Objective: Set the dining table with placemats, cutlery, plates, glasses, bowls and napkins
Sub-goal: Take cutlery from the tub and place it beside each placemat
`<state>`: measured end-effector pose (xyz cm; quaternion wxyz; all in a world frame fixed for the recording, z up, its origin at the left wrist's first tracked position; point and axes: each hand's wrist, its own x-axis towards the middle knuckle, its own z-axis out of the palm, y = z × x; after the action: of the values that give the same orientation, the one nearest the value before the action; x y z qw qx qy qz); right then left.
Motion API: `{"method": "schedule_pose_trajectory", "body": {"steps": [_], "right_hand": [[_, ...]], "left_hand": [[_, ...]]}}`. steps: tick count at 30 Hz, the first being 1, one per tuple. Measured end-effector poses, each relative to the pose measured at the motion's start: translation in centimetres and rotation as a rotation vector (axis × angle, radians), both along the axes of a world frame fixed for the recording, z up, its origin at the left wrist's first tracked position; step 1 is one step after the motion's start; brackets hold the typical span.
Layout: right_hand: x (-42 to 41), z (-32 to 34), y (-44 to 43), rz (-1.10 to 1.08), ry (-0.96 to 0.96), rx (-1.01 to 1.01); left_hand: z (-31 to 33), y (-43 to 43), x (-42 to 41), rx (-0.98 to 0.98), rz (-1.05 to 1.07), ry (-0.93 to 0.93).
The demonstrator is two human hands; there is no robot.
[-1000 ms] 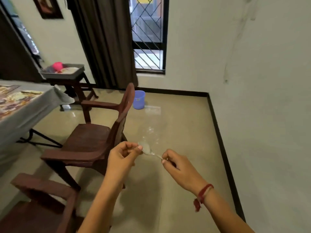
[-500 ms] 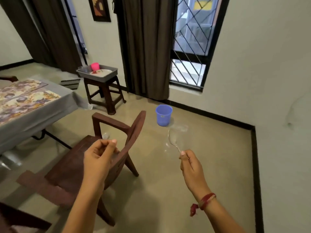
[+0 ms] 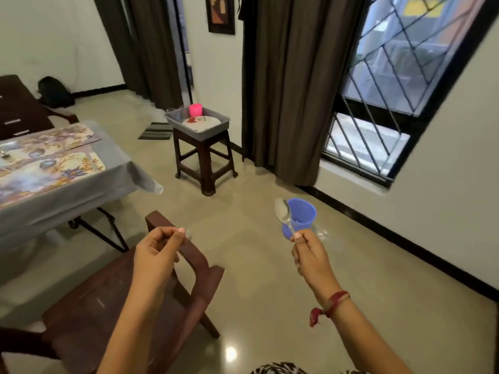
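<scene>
Surveying the room from standing height. Dining table [image 3: 89, 193] at left, grey cloth on. Floral placemats [image 3: 54, 168] lie side by side on it. No plates, glasses, bowls or napkins show on the part in view. One small metallic item sits at the far left edge, too small to identify. Brown chair [image 3: 129, 298] stands near the table corner, below the left hand [image 3: 156, 255]. Wooden stool [image 3: 205, 160] by the curtain, well apart from the table, carries a grey tub [image 3: 216, 129] holding a patterned plate [image 3: 201, 122] and a pink cup [image 3: 195, 109]. Blue bucket [image 3: 303, 214] on the floor under the window.

Right hand [image 3: 310, 256] pinches a spoon [image 3: 282, 211] by the handle end, bowl up, in mid-air, well apart from the table. Left hand: fingers curled, thumb against forefinger, pale glint at the thumb tip. Cannot tell whether it holds anything.

Judgement: early stage. Placemats down, cutlery under way. Plates, glasses, bowls and napkins remain.
</scene>
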<state>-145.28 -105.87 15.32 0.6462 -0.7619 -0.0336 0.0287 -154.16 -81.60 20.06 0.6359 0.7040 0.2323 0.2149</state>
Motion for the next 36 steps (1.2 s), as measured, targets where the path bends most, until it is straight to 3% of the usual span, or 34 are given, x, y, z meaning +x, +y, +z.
{"method": "schedule_pose_trajectory", "body": {"steps": [8,10,20,29,36], "right_hand": [[17.7,0.1,3.3,0.209,0.182,0.058],[23.1,-1.2,6.5,0.350,0.230,0.033],[38.6,-1.6,21.1,0.751,0.406,0.101],[46.9,-1.1,37.1,1.021,0.486,0.047],[52.4,0.2,50.8,1.182,0.578,0.064]], "left_hand": [[-0.4,0.3,11.3,-0.062,0.329,0.008],[-1.8,1.9,14.3,-0.079,0.459,0.040],[-4.8,10.7,25.5,-0.135,0.706,0.138],[-3.4,19.2,33.1,-0.194,0.930,0.073],[-5.0,27.7,41.1,-0.153,1.045,0.181]]}}
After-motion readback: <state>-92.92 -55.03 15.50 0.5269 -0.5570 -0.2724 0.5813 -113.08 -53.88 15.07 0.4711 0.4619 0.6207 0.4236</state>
